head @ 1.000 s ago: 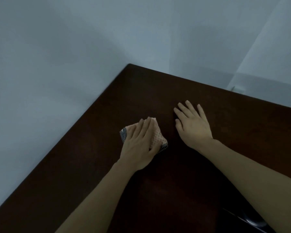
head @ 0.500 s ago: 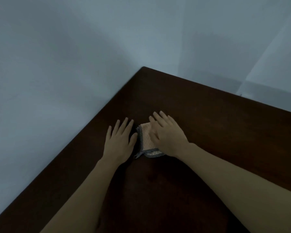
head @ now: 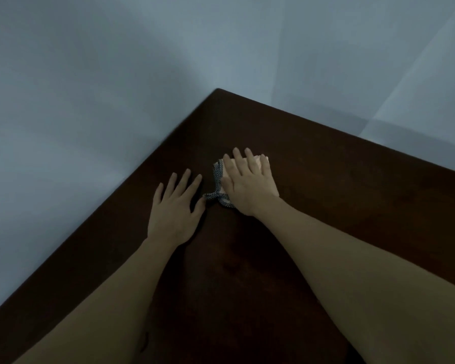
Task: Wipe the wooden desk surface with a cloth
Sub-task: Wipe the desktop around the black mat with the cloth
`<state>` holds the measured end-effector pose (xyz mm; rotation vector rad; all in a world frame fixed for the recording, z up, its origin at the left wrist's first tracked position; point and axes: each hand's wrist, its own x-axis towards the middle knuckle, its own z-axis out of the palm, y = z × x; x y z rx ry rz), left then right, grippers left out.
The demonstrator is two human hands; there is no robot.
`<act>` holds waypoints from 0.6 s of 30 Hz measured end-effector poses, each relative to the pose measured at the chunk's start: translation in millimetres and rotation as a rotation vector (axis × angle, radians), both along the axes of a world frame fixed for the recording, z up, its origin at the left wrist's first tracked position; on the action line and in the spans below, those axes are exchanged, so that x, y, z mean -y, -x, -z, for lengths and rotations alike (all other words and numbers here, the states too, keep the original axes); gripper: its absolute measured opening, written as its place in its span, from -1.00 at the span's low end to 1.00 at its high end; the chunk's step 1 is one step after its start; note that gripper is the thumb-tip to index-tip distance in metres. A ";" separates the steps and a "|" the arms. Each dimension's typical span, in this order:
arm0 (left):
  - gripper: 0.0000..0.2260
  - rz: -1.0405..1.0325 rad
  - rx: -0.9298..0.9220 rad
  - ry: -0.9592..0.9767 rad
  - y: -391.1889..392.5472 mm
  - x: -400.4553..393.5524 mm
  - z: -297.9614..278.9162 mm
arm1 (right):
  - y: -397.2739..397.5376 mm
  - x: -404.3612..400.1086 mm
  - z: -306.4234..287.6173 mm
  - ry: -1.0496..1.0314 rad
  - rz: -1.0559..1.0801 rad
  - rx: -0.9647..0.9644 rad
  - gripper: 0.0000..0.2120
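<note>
The dark wooden desk (head: 339, 179) fills the lower right of the head view, its far corner at the wall. A small pale cloth (head: 217, 177) with a dark patterned border lies flat on it. My right hand (head: 247, 185) presses down on the cloth with fingers spread, covering most of it. My left hand (head: 175, 208) rests flat on the bare wood just left of the cloth, fingers apart, thumb close to the cloth's border and holding nothing.
Pale blue-grey walls (head: 90, 101) meet the desk along its left and far edges. The desk's far corner (head: 218, 90) lies a short way beyond my hands.
The cloth has passed from under my left hand to under my right hand. My right hand has since slid it a little away from me, toward the far corner.
</note>
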<state>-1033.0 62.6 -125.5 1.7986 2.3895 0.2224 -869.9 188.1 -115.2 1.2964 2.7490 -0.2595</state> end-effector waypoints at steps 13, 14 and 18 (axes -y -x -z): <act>-0.48 -0.013 -0.029 0.025 -0.1 -1.6 -1.1 | -41.5 -4.2 -9.4 0.035 -0.078 0.072 -0.40; -0.48 -0.014 -0.027 0.019 -1.0 -1.0 -0.8 | -34.7 -18.3 -8.5 0.036 -0.011 0.070 -0.40; -0.47 -0.009 -0.013 0.031 -7.0 -2.0 0.2 | -21.2 -30.1 -1.3 0.012 0.142 0.040 -0.40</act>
